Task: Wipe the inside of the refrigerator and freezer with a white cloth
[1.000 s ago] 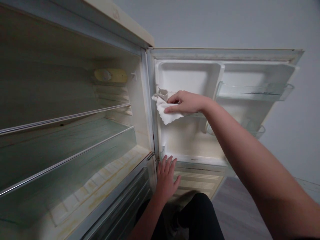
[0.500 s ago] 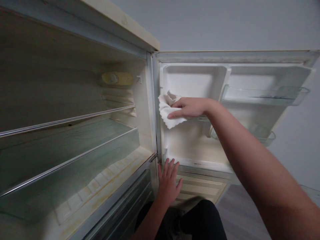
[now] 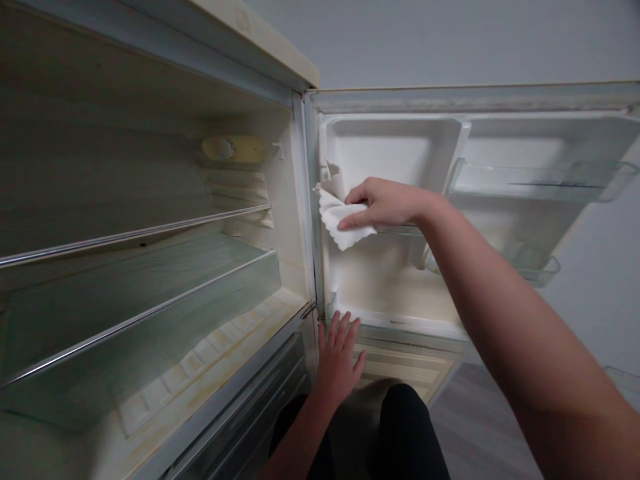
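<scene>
The cloth has changed shape, pinched by right fingers; left fingers splay empty; red marking illegible.

Head-worn view forward and down, close to fridge

The cloth is before the fridge door, right of the shelves.

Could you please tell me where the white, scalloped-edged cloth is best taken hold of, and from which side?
I'd pinch the white, scalloped-edged cloth at its gathered right part, coming from the right, as the bare right hand does; its loose edges spread leftward.
</scene>
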`<act>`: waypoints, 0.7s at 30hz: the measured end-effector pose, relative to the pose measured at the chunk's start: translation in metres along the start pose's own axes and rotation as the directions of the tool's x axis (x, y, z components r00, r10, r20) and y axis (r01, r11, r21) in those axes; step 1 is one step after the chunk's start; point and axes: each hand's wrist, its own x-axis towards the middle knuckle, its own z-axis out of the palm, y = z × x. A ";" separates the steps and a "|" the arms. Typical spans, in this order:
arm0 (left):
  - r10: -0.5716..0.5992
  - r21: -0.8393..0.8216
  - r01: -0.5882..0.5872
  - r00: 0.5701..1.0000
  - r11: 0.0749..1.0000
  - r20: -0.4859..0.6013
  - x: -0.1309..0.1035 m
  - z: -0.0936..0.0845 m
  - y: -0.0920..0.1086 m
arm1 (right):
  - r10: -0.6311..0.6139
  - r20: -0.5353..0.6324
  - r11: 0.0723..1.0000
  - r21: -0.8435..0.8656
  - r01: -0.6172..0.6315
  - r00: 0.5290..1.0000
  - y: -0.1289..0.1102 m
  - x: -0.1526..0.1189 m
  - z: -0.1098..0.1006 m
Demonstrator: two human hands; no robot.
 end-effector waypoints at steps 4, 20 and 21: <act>0.003 -0.002 -0.003 1.000 1.000 -0.008 0.000 0.001 0.000 | 0.019 0.039 0.997 -0.069 -0.016 0.999 0.001 0.003 0.000; 0.016 -0.014 -0.016 1.000 1.000 -0.014 0.000 0.001 0.000 | 0.009 0.040 0.997 -0.083 -0.005 0.999 0.006 0.003 0.000; 0.015 -0.014 -0.015 1.000 1.000 -0.016 0.000 0.002 0.000 | 0.016 0.031 0.996 -0.087 -0.013 0.999 0.006 0.003 0.000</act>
